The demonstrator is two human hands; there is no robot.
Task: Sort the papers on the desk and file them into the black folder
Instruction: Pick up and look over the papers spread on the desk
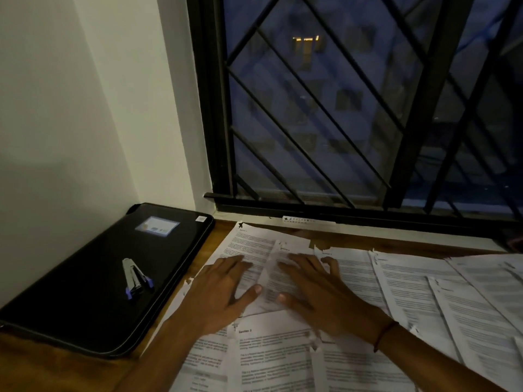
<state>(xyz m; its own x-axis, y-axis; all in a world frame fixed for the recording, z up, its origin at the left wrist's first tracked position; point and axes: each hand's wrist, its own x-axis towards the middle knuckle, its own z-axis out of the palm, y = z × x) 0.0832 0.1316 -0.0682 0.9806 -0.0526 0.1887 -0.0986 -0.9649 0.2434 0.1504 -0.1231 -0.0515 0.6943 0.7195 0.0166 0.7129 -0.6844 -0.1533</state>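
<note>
left hand [223,292]: flat, fingers spread on papers [424,301], grasping nothing
right hand [319,290]: same, pressing
black folder [93,281]: closed, left of both; left hand nearer

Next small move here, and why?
Probably slide the sheet under both flat hands, left hand and right hand, into a pile: papers lie spread and overlapping, and the black folder is shut with a stapler on it.

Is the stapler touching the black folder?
Touching. The head view shows the stapler lying flat on the closed black folder, with no gap beneath it.
</note>
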